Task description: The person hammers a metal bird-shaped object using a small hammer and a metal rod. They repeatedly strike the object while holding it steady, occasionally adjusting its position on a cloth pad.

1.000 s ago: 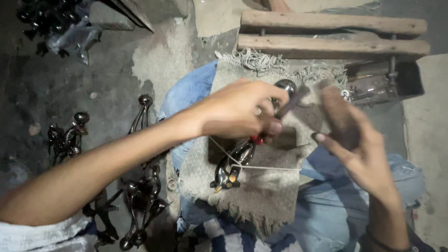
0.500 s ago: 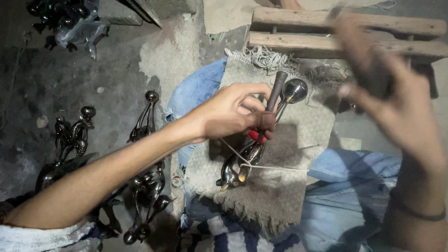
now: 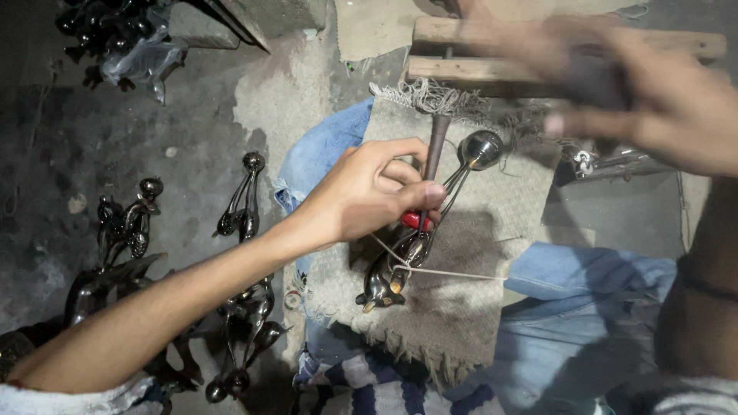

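Note:
My left hand point(image 3: 369, 196) grips a thin dark rod-like tool point(image 3: 435, 142) with a red part near my fingers, holding it upright against a shiny metal figurine point(image 3: 396, 269). The figurine lies on a burlap cloth point(image 3: 461, 315) on my lap, with its round ball end point(image 3: 480, 146) pointing away. A pale string point(image 3: 461, 274) crosses the figurine. My right hand point(image 3: 661, 100) is raised at the upper right, blurred by motion, and closed around a dark object point(image 3: 596, 77) whose shape I cannot make out.
More metal figurines stand and lie on the grey floor at the left point(image 3: 246, 200) point(image 3: 131, 223). Wooden planks point(image 3: 461, 31) lie beyond the cloth. A plastic bag of dark pieces point(image 3: 115, 38) sits at the top left. Blue denim point(image 3: 584, 307) covers my legs.
My right hand has swung up from beside the tool to the upper right with the dark object in it. My left hand has kept the tool on the figurine.

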